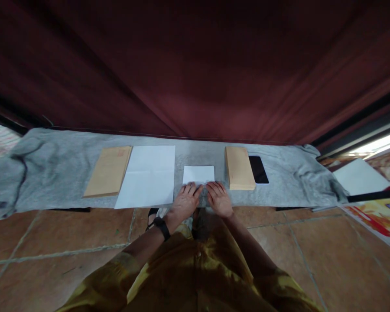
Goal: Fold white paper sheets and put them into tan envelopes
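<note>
A small white piece of paper (199,173), probably a folded sheet, lies in front of me on the grey cloth (199,151). My left hand (186,198), with a dark watch on its wrist, rests its fingers along the paper's near left edge. At the near right edge, the fingertips of my right hand (218,197) press down on the same paper. Both hands have their fingers stretched out, and the thumbs point towards each other. Left of the hands are larger white sheets (149,173). A stack of brown envelopes (239,169) lies to the right.
More brown envelopes (109,171) lie at the far left of the narrow cloth-covered table. Beside the right stack is a dark-screened phone (258,169). A dark red curtain (195,86) hangs behind the table. Off the right end are a white panel (360,177) and a colourful printed package (381,216).
</note>
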Demonstrator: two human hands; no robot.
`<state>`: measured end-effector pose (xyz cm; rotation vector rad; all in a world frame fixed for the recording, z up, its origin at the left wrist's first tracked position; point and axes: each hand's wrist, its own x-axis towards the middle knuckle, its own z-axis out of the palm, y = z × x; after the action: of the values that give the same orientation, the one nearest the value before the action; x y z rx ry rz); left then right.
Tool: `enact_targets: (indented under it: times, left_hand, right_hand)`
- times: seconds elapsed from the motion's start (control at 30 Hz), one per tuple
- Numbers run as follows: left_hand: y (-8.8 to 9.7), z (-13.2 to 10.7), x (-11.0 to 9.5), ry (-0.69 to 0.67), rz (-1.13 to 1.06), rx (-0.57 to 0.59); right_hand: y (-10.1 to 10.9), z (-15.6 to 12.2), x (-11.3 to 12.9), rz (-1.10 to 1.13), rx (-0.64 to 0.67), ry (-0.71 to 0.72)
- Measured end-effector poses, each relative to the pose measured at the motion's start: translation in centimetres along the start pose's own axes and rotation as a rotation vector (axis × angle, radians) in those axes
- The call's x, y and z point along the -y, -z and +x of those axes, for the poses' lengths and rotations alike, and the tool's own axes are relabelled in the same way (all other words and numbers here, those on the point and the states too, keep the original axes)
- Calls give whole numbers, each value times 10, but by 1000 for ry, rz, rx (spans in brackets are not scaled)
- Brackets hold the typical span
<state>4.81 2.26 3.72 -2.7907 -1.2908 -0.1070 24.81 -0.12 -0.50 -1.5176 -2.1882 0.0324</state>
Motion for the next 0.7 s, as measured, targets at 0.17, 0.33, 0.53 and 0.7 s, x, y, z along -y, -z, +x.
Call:
enact_targets:
  times: [0.17, 0.33, 0.53, 0.7]
  left_hand:
    - [1, 1, 0, 7, -4, -3]
    - [-1, 4, 0, 9, -23, -13]
    - [0, 7, -1, 7, -25, -15]
    - [0, 8, -1, 19, -44, 0]
  right_hand:
    - [4, -3, -4, 1, -7, -2]
    - [6, -4, -6, 10, -21, -8]
    - [6, -7, -10, 22, -34, -21]
    - [7, -9, -11, 18, -24, -34]
